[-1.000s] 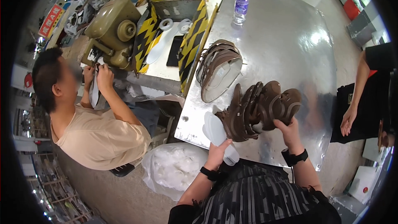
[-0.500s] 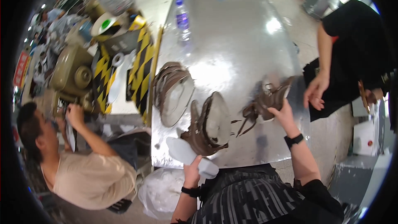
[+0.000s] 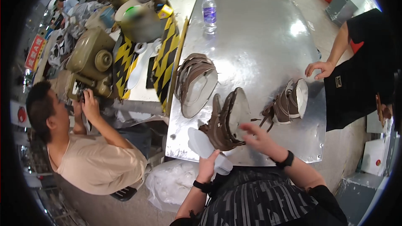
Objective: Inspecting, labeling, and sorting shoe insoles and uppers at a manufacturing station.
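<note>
The left hand point(image 3: 206, 168) is closed around a small stack of pale insoles point(image 3: 200, 142), thumb on the near part and the other fingers largely hidden beneath; the grip at one end leaves the far end free, apparently so the stack can be presented toward the work. The right hand point(image 3: 263, 141) is empty as far as is visible, fingers loosely spread and parted, at the right edge of the middle brown uppers point(image 3: 224, 125); contact cannot be confirmed. These uppers stand close to the near edge of the metal table point(image 3: 259, 42), white linings turned right, a position judged to suit easy reach. A fuller set of uppers point(image 3: 197, 84) leans together farther left, and a smaller group point(image 3: 289, 104) sits apart at right, laces trailing toward the middle, where they could snag. Grouping presumably keeps the pieces sorted. A co-worker's hand point(image 3: 320, 70) hangs just beyond the right group and limits room there. The bottle point(image 3: 209, 13) stands at the far left, out of the way. Left of the table are a striped box point(image 3: 166, 54), a machine point(image 3: 90, 54) with a seated person point(image 3: 98, 157) at it, and below, a plastic bag point(image 3: 171, 186) of white material.
</note>
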The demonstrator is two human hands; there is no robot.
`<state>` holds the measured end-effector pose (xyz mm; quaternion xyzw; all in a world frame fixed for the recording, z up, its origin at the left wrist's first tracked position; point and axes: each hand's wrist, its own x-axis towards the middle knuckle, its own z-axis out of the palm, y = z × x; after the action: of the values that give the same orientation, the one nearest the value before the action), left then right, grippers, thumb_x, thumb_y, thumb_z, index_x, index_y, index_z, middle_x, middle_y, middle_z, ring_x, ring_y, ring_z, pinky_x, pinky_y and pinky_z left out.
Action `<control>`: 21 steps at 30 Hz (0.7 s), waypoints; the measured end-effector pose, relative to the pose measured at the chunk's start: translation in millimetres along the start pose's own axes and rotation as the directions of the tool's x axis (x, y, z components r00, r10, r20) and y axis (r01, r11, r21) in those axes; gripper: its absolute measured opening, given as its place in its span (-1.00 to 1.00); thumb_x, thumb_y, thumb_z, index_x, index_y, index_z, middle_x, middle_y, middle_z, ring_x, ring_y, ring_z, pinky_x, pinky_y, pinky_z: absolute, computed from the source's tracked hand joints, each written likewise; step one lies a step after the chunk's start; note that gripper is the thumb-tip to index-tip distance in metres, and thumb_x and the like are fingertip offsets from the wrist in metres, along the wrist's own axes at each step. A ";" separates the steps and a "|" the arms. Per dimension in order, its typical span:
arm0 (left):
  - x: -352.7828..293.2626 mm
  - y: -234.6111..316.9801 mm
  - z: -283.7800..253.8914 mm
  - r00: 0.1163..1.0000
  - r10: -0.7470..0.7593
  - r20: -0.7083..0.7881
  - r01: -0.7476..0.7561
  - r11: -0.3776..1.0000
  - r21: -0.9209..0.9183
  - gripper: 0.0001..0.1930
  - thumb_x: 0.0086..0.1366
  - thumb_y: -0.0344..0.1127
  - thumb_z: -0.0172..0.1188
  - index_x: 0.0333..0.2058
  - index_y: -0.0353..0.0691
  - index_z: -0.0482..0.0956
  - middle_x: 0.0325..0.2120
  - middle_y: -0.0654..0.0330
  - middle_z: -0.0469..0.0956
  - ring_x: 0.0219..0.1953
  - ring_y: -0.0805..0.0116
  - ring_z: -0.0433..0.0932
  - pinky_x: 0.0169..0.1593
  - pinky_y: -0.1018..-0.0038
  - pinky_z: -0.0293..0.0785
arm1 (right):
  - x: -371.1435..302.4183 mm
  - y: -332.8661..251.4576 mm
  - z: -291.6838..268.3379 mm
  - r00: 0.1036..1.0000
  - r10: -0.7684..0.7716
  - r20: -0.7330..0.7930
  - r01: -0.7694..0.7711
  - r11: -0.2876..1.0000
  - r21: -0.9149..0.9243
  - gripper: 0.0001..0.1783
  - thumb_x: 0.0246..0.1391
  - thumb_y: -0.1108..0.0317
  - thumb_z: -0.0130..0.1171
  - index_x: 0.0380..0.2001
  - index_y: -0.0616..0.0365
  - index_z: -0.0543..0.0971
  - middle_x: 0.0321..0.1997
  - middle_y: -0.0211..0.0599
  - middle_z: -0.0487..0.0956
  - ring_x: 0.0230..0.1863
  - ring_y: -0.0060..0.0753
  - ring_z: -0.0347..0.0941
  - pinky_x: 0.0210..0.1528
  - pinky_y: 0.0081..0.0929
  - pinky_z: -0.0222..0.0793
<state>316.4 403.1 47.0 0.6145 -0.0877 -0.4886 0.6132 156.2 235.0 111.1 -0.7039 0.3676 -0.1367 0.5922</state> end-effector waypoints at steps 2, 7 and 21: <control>-5.6 6.8 5.2 1.000 0.019 -0.017 -0.019 0.999 -0.026 -0.67 0.15 -0.41 0.23 -0.13 -0.38 0.42 -0.29 0.21 0.47 -0.24 0.41 0.43 -0.14 0.47 0.36 | 14.2 1.2 22.6 0.990 0.044 0.138 -0.063 0.988 0.139 -0.51 0.12 0.25 0.11 0.08 0.25 0.36 -0.05 -0.17 0.51 -0.04 -0.41 0.42 -0.01 -0.42 0.30; -8.5 -1.1 0.7 0.989 0.000 -0.149 -0.021 0.990 -0.140 -0.69 0.14 -0.43 0.24 -0.15 -0.39 0.44 -0.27 0.21 0.50 -0.23 0.41 0.44 -0.12 0.46 0.36 | 17.8 40.6 14.7 0.939 0.223 0.262 -0.290 0.923 0.253 -0.58 0.25 0.18 -0.03 0.02 0.29 0.43 0.01 -0.30 0.51 -0.02 -0.51 0.40 0.04 -0.47 0.28; -12.4 14.1 -3.3 0.996 0.018 0.084 -0.030 0.990 0.137 -0.69 0.10 -0.37 0.29 -0.17 -0.32 0.49 -0.32 0.23 0.53 -0.24 0.40 0.49 -0.11 0.49 0.38 | 3.2 -2.5 26.5 0.943 0.096 0.319 -0.154 0.975 0.161 -0.48 -0.03 0.09 0.22 -0.13 0.33 0.51 -0.11 -0.31 0.57 -0.11 -0.39 0.46 -0.02 -0.40 0.34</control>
<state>319.5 410.8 64.2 0.6336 -0.1540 -0.4991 0.5707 176.0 252.4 105.8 -0.6342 0.3003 -0.0201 0.7121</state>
